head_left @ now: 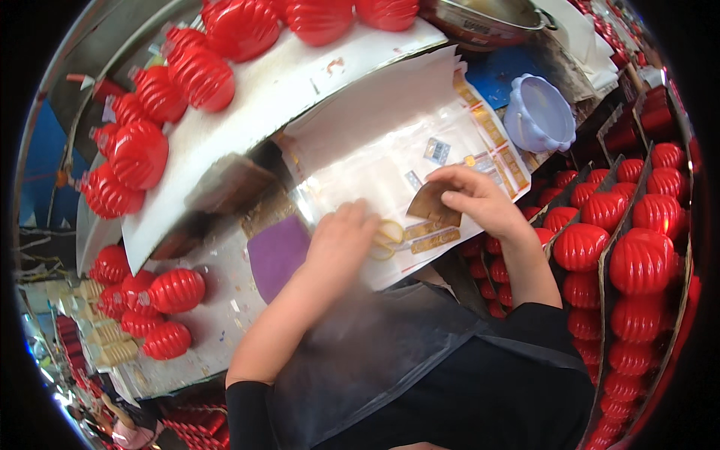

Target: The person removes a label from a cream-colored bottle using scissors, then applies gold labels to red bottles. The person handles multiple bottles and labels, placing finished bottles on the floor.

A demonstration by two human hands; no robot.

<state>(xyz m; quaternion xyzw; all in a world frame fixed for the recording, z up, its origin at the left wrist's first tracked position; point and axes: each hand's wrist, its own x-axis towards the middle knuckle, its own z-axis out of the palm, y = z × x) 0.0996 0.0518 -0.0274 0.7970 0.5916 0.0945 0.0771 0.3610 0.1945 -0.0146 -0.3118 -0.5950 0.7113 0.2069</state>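
Observation:
My right hand (pixel 484 201) pinches a flat brown piece (pixel 433 206) with a curved edge, tilted above a white printed sheet (pixel 360 142). Thumb and fingers grip its upper right side. The fingers of my left hand (pixel 346 231) rest on the sheet, slightly blurred, with nothing visible in them. Beside those fingers lie the yellow loop handles of what look like scissors (pixel 385 240); any blades are hidden. Gold strips (pixel 433 235) are printed near the sheet's front edge. A small blue-grey label (pixel 436 151) lies farther up on it.
Glossy red ribbed, lantern-shaped pieces (pixel 201 79) line the raised white board (pixel 300 82); several more (pixel 176 291) stand at left. Divided rows of red pieces (pixel 643 261) fill the right side. A purple cloth (pixel 276 255), a lavender basin (pixel 540 112) and a metal pan (pixel 487 22) surround the sheet.

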